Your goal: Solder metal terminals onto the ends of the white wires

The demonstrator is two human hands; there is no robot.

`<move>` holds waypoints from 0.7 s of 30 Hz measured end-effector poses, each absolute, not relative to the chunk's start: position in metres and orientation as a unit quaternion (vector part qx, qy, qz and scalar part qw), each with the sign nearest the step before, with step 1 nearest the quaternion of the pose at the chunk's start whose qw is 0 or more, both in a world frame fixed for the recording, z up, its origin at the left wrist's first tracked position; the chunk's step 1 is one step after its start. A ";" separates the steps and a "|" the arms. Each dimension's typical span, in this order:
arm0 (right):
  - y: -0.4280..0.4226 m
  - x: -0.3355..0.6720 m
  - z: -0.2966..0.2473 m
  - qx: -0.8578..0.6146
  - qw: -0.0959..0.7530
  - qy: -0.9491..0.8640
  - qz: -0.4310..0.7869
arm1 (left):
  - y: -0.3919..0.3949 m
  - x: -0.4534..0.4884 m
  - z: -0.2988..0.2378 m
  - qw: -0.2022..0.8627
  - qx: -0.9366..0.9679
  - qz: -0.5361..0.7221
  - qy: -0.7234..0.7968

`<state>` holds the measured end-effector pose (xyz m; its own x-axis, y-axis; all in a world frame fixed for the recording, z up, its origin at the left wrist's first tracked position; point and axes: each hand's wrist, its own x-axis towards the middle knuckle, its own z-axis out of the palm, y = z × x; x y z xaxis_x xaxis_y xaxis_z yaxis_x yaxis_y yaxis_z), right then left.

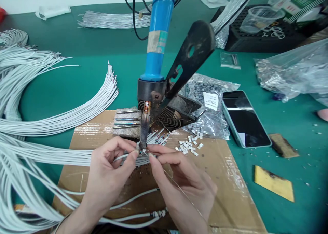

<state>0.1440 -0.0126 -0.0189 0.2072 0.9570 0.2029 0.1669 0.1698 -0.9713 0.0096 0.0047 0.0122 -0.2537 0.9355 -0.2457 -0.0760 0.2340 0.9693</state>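
Pinched between thumb and forefinger of my left hand point(110, 172) is a white cable point(122, 156), its end at the tip of a soldering iron point(155, 61). The blue-handled iron hangs tip down in a black metal stand point(189, 56). My right hand point(183, 182) is closed on a thin solder wire point(179, 187), which trails back under the palm. Both hands' fingertips meet just below the iron's tip. A tiny pale piece sits there, partly hidden by the fingers. Behind them lie the stripped ends of a cable bundle point(159, 138) and several small white pieces point(189, 146).
Cardboard point(225, 189) covers the green table point(84, 80) under my hands. White cable bundles point(64, 121) fill the left side. To the right are a phone point(246, 119), a bag of small parts point(207, 94), a yellow sponge point(274, 182) and a black crate point(253, 42).
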 end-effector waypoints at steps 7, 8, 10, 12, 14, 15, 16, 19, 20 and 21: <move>-0.012 0.142 -0.017 -0.539 0.564 -0.507 0.367 | 0.004 0.008 0.010 0.498 0.364 0.515 0.596; -0.012 0.142 -0.018 -0.539 0.565 -0.505 0.367 | 0.004 0.007 0.009 0.497 0.364 0.514 0.597; -0.011 0.142 -0.019 -0.541 0.565 -0.504 0.366 | 0.005 0.005 0.009 0.500 0.371 0.504 0.599; -0.011 0.142 -0.019 -0.541 0.565 -0.503 0.368 | 0.006 0.004 0.009 0.507 0.380 0.490 0.598; -0.011 0.142 -0.020 -0.537 0.564 -0.504 0.372 | 0.006 0.004 0.010 0.508 0.379 0.490 0.599; -0.011 0.142 -0.020 -0.536 0.564 -0.504 0.375 | 0.006 0.005 0.010 0.505 0.373 0.495 0.600; -0.011 0.143 -0.020 -0.535 0.565 -0.504 0.375 | 0.005 0.006 0.011 0.502 0.366 0.502 0.602; -0.011 0.143 -0.020 -0.534 0.567 -0.505 0.371 | 0.005 0.008 0.012 0.499 0.359 0.509 0.603; -0.011 0.142 -0.020 -0.533 0.569 -0.505 0.370 | 0.004 0.009 0.012 0.500 0.358 0.509 0.602; -0.011 0.142 -0.020 -0.532 0.570 -0.505 0.371 | 0.004 0.009 0.012 0.500 0.358 0.510 0.601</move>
<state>0.1424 -0.0109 -0.0198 0.2143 0.9599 0.1809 0.1143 0.1593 -0.9806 0.0089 0.0042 0.0121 -0.2430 0.9407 -0.2366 -0.0796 0.2238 0.9714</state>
